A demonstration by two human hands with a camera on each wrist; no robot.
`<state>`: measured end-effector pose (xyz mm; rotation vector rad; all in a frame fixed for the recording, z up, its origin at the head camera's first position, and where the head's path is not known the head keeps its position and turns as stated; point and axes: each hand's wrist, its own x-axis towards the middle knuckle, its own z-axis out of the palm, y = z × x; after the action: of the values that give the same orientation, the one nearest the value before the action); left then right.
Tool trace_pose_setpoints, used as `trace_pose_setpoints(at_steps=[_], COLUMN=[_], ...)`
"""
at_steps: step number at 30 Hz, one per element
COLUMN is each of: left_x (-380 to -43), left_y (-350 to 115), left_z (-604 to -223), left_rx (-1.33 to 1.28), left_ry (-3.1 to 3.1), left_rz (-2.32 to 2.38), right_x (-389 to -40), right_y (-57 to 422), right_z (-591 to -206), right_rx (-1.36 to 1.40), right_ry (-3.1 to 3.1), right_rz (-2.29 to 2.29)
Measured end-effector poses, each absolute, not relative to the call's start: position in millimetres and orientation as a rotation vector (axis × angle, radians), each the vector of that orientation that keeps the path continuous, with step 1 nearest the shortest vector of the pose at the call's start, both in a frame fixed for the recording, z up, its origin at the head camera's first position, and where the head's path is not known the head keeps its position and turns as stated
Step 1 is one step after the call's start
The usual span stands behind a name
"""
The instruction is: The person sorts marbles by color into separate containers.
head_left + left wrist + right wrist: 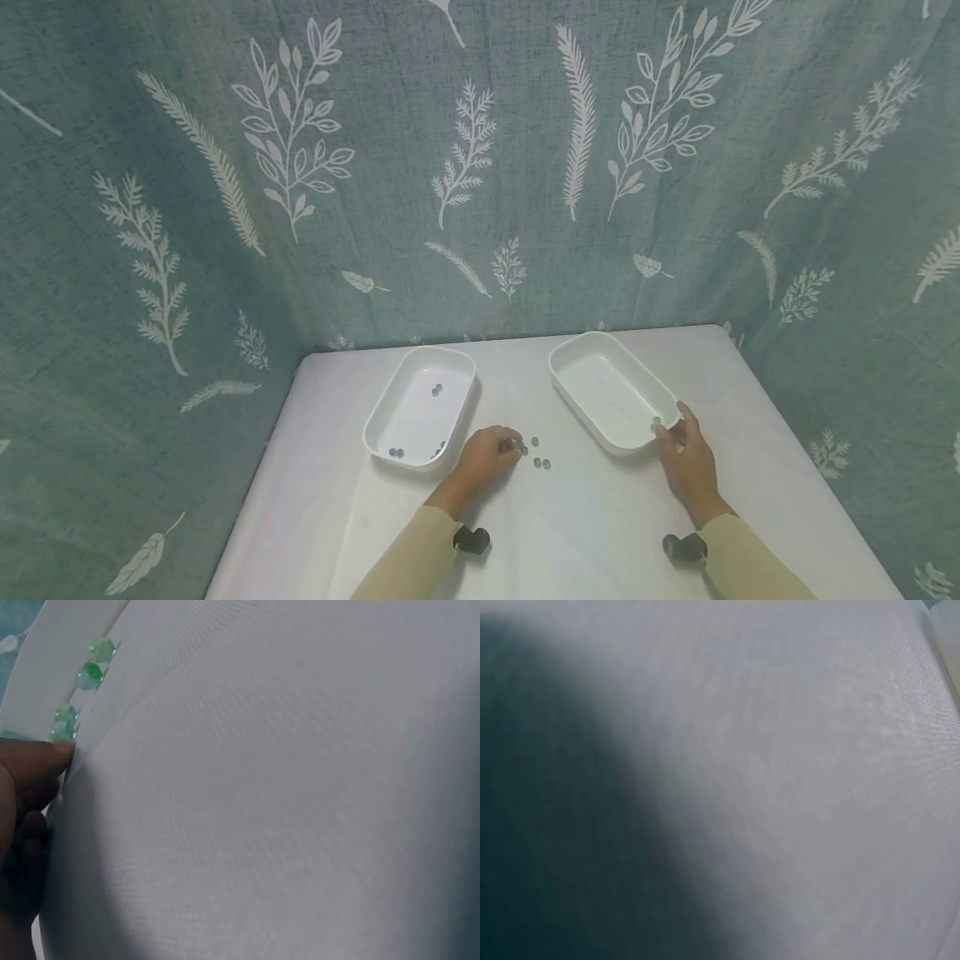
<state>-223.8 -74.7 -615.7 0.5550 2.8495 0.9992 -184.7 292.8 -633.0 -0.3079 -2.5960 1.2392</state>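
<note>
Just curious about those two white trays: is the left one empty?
No, small blue beads lie inside the left white tray.

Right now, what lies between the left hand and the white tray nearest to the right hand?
Small green pieces, on the white tabletop; the head view shows this.

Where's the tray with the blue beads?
In the head view, the tray holding blue beads is on the left side of the table, its near end beside the left hand.

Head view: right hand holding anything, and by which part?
Right hand appears to grip the white rectangular tray by its near right rim corner.
</note>
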Motion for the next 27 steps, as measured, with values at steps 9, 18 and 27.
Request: trace_pose_setpoints(at_steps=[9, 18, 27], left_x=[-223.8, -222.4, -225.8], left_y=[-74.6, -76.4, -59.1], left_z=[-610.2, -606.6, -608.9], left_rx=[0.523, 0.367, 0.408], left_ry=[2.835, 2.716, 2.633], left_rz=[1.001, 1.238, 1.451], right_x=[-184.3, -183.8, -183.9], right_y=[291.0, 290.8, 297.2], right_z=[-633.2, -633.2, -633.2], right_rx=[-0.303, -0.285, -0.238], right_ry=[-2.58, -2.58, -2.587], right_rz=[1.243, 1.261, 1.284])
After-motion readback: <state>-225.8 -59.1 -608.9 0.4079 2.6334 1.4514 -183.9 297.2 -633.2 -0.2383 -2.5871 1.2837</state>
